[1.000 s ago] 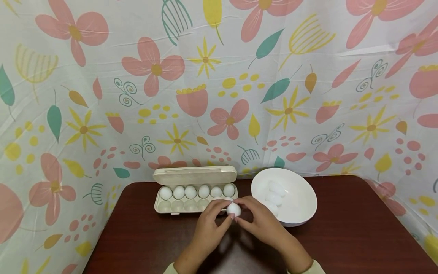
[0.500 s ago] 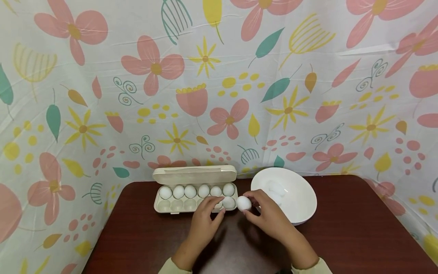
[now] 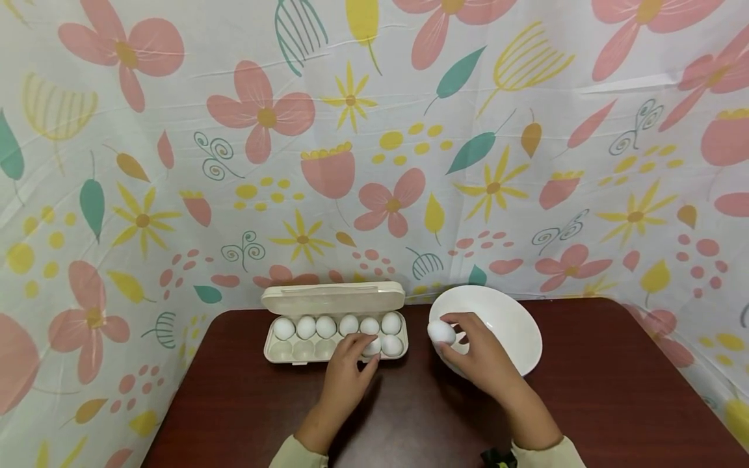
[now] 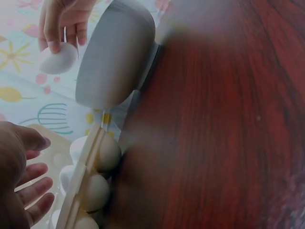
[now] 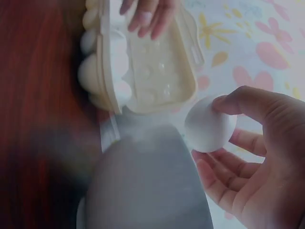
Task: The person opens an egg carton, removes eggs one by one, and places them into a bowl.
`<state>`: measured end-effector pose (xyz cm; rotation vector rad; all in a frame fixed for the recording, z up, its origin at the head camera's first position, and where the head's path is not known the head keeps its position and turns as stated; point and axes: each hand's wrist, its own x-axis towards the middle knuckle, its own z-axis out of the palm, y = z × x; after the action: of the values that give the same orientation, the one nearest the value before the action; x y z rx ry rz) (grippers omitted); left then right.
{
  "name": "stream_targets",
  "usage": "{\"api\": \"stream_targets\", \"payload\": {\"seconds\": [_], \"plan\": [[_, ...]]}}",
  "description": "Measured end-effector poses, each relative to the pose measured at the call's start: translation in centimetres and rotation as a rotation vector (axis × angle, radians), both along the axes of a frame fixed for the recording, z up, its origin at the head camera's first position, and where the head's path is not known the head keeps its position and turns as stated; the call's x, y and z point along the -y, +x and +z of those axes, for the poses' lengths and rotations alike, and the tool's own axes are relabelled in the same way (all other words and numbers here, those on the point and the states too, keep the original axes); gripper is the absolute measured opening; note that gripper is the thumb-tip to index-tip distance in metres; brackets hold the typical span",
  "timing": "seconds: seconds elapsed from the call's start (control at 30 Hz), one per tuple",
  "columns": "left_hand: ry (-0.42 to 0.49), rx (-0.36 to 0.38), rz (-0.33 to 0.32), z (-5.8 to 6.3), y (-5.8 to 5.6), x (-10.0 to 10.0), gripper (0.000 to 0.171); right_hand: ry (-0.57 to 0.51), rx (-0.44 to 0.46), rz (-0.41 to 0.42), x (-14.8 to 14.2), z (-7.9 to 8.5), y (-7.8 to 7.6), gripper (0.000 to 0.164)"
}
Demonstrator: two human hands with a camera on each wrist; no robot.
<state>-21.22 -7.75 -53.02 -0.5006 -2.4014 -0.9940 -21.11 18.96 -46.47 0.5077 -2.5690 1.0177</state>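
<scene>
My right hand [image 3: 476, 354] pinches a white egg [image 3: 441, 332] between thumb and fingers, at the near left rim of a white bowl [image 3: 517, 335]. In the right wrist view the thumb [image 5: 248, 102] lies on top of that egg, with the other fingers beneath it. The left hand [image 3: 345, 370] hovers at the front of an open cream egg carton [image 3: 282, 361], fingers loosely bent and apart. Close to its fingertips sit white eggs [image 3: 391, 345] at the right end of the front row. The back row is filled with eggs [image 3: 326, 327]. My right hand hides part of the bowl's inside.
The raised carton lid [image 3: 333, 300] leans at the back, before a flowered cloth [image 3: 374, 162]. Both containers stand on a dark red-brown table [image 3: 234, 403]. A small dark object [image 3: 497, 458] shows beside the right sleeve at the bottom edge.
Both hands were together around the egg in front of the carton. They have parted: the right has carried it rightward to the bowl, while the left has stayed by the carton.
</scene>
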Motion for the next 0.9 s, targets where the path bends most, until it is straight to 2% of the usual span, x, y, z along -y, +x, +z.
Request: {"api": "stream_targets", "payload": {"seconds": [0.33, 0.5, 0.7, 0.9], "plan": [[0.003, 0.002, 0.049, -0.3, -1.0, -0.2, 0.033, 0.039, 0.041, -0.171, -2.4, 0.0, -0.7, 0.041], [0.004, 0.038, 0.077, -0.4, -1.4, -0.2, 0.033, 0.057, 0.109, -0.238, -3.5, -0.1, -1.0, 0.043], [-0.005, 0.099, 0.098, -0.5, -1.7, -0.5, 0.035, 0.126, 0.160, -0.308, -4.8, -0.4, -1.3, 0.045], [-0.012, 0.077, 0.107, -0.9, -1.8, -0.6, 0.033, 0.176, 0.188, -0.345, -5.6, -0.9, -1.5, 0.046]]}}
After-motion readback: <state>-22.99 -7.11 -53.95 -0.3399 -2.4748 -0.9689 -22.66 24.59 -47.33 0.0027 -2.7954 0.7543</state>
